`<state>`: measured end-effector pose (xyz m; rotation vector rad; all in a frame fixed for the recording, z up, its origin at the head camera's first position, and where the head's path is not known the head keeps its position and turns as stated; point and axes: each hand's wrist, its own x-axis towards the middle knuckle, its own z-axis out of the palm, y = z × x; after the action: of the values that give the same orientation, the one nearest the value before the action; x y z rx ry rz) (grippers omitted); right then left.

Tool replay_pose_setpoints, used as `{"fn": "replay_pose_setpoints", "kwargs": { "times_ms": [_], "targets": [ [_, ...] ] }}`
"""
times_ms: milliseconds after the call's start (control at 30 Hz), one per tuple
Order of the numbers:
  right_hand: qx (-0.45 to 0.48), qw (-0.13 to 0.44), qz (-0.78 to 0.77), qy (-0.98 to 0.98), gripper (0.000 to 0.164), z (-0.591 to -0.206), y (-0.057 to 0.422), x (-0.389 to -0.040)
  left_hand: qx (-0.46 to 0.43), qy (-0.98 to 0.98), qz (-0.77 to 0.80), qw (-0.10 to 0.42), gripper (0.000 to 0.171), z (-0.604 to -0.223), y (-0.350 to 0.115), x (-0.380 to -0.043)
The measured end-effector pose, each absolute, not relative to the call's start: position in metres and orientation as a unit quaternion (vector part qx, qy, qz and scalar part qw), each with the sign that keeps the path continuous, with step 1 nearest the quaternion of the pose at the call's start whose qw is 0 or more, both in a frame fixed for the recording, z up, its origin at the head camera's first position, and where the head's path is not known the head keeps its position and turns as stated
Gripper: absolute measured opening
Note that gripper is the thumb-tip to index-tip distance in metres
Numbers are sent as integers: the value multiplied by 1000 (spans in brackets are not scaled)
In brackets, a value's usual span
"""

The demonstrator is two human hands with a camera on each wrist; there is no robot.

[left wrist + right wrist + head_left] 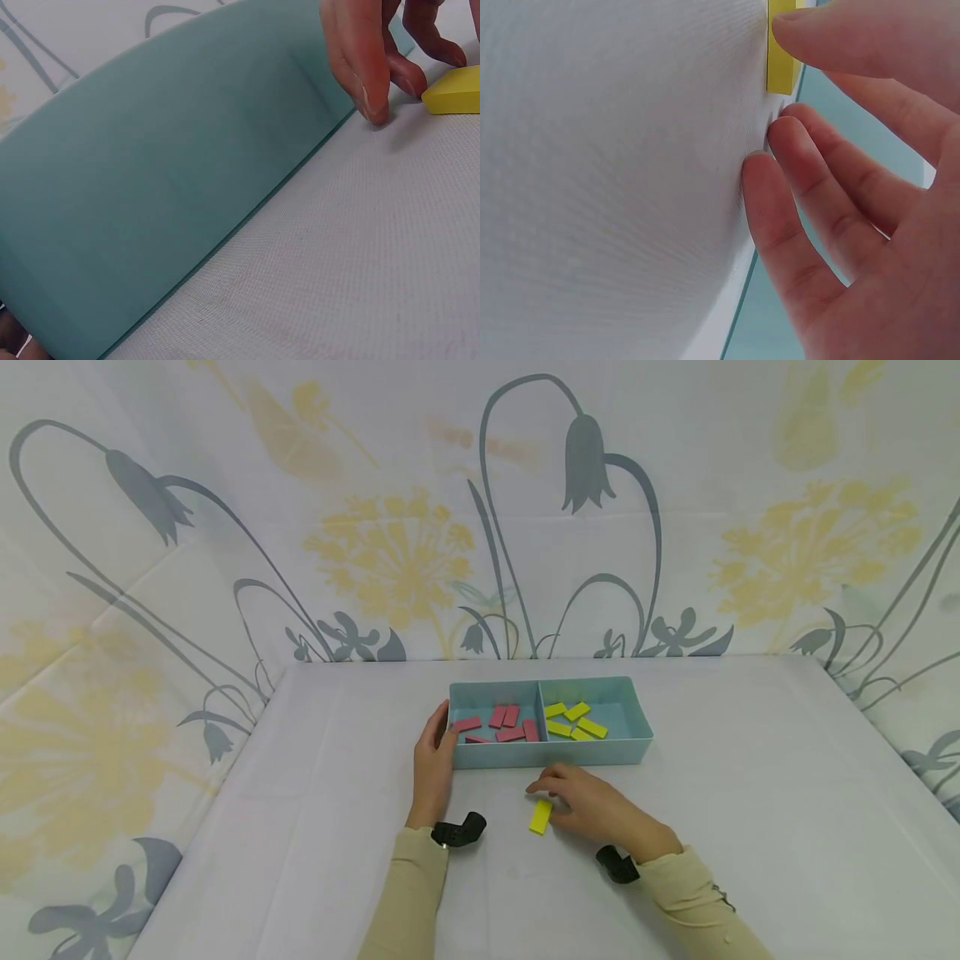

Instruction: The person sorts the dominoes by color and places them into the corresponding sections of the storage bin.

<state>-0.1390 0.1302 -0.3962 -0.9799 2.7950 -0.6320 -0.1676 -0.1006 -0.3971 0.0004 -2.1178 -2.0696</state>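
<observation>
A light blue two-compartment box (551, 753) stands on the table. My left hand (432, 770) holds its left end, with thumb and fingertips at the rim. In front of the box, a yellow block (540, 817) lies on the cloth. Bent over that block is my right hand (592, 802), its fingers loosely spread. In the right wrist view, the thumb (817, 37) overlaps the block's side, while other fingertips (759, 169) come down at the cloth. The left wrist view has the right-hand fingers (360, 60) between the box wall and the block.
Several red blocks (511, 734) lie in the left compartment, and several yellow blocks (592, 727) in the right one. A white cloth covers the table (750, 760). Behind it hangs a flower-patterned curtain (705, 435), which also runs along both sides.
</observation>
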Motion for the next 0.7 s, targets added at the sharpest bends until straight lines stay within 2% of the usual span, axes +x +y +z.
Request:
{"fn": "replay_pose_setpoints", "kwargs": {
  "times_ms": [700],
  "targets": [
    [-331, 63, -206, 919, 20, -394, 127, -132, 1, -712, -696, 94, 47, -397, -101, -168]
  ]
}}
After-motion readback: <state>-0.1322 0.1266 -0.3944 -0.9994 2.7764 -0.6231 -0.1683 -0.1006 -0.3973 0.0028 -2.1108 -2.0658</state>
